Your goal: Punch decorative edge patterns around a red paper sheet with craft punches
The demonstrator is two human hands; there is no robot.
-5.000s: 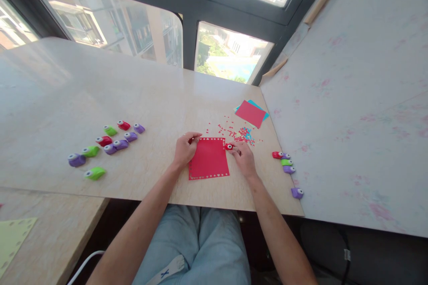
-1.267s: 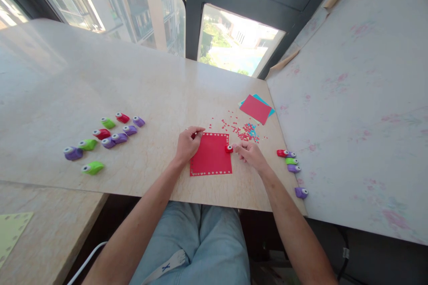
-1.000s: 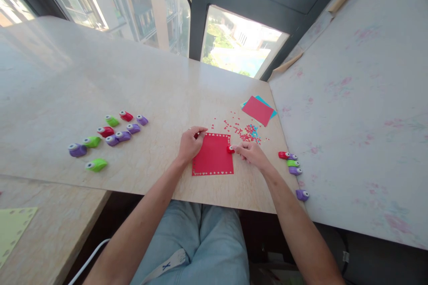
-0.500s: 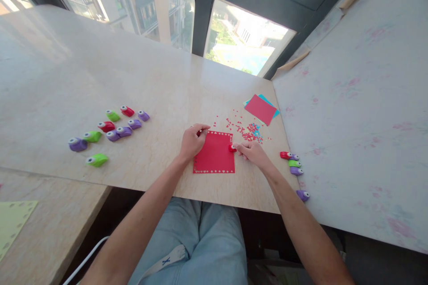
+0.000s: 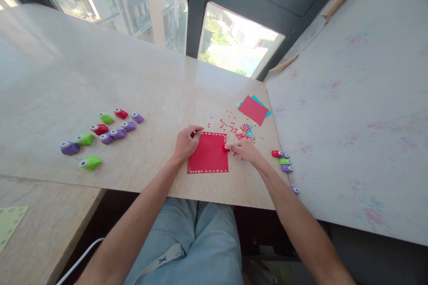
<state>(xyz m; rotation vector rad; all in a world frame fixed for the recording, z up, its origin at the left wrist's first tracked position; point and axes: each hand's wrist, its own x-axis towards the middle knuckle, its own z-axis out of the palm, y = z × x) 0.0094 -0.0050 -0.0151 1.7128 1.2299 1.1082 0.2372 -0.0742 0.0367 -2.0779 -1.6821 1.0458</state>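
A square sheet of red paper (image 5: pixel 207 153) lies flat on the stone-look counter, with small shapes punched along its top and bottom edges and part of its sides. My left hand (image 5: pixel 187 143) is closed on the sheet's upper left corner, thumb and fingers pinched there. At the right edge of the paper sits a small red craft punch (image 5: pixel 225 148). My right hand (image 5: pixel 243 150) grips that punch from the right between thumb and fingers. Punched-out red and blue bits of paper (image 5: pixel 245 132) lie scattered just beyond my right hand.
Several green, red and purple craft punches (image 5: pixel 117 134) stand to the left. More punches (image 5: pixel 285 161) line the wall side on the right. Stacked coloured paper (image 5: pixel 253 110) lies at the back right. A punched yellow sheet (image 5: pixel 10 225) rests on the lower left surface.
The whole view has shifted slightly, so everything appears a little further left. Both hands keep their places at the red sheet, and the punch stays at its right edge.
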